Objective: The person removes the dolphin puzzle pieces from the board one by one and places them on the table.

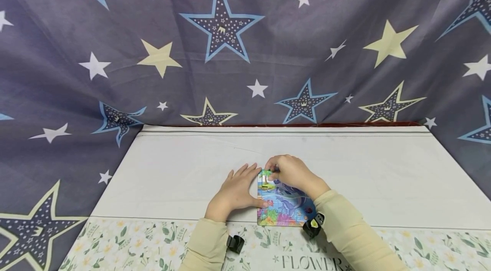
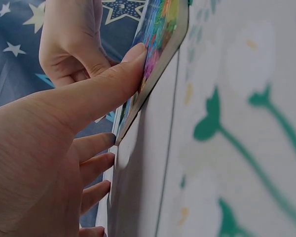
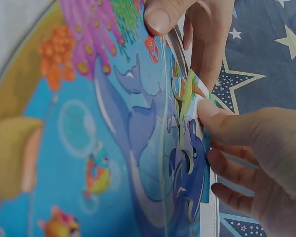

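Observation:
A jigsaw puzzle (image 1: 284, 207) with dolphins, coral and a palm tree lies on the table near its front. My right hand (image 1: 294, 173) is at its far edge. In the right wrist view, the right thumb and fingers pinch a raised section of puzzle pieces (image 3: 197, 153) showing a dolphin, tilted up from the board. My left hand (image 1: 235, 190) is at the left side, fingers extended and spread, thumb laid on the picture. From the left wrist, that thumb (image 2: 103, 89) presses over the board's edge, with fingertips close to its corner.
The white tabletop (image 1: 184, 173) stretches to both sides, with a flowered strip (image 1: 142, 241) lettered FLOWER along the front. Behind and at the sides hangs a dark cloth (image 1: 268, 58) patterned with stars. Both wrists wear black camera straps.

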`<state>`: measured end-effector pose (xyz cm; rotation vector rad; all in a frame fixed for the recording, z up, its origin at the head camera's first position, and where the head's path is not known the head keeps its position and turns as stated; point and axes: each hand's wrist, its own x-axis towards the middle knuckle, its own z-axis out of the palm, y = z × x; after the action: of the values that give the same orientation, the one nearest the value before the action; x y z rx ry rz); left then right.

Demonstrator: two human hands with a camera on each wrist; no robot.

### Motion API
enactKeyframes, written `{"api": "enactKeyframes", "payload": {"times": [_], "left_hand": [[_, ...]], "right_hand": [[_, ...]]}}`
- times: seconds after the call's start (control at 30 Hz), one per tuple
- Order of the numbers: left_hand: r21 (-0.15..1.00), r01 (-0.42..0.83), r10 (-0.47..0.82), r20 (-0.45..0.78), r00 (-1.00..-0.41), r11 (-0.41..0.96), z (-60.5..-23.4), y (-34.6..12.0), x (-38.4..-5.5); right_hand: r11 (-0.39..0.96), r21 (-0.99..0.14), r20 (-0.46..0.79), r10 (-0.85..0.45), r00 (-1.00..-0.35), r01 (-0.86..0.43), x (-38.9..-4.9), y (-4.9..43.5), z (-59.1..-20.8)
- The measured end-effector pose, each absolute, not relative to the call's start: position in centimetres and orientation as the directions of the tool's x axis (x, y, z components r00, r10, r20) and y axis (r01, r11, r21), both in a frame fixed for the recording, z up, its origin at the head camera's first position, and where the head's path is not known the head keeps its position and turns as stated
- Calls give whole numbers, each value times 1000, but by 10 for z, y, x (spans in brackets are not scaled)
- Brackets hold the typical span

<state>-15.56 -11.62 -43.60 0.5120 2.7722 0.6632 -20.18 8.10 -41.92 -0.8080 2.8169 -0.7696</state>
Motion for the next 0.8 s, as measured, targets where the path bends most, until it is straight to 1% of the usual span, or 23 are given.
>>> {"api": "enactKeyframes", "payload": {"times": [0.3,0.53,0.67,0.8], "left_hand": [[480,274,387,-153,-909,833,-435,-116,-154],[484,279,391,-146,-909,830,-434,-116,-154],[486,280,392,-145,-908,828,-434,-116,-154],[478,281,392,-148,-908,832,-434,-116,-154]], "right_hand": [[751,-469,0,-527,-850,-465,-205,79,-425],[751,-476,-6,-523,-852,-457,-205,82,-426],[727,-502,6,-539,-842,-469,-205,83,-425],[674,-563,25,-565,-825,-479,-207,87,-425]]}}
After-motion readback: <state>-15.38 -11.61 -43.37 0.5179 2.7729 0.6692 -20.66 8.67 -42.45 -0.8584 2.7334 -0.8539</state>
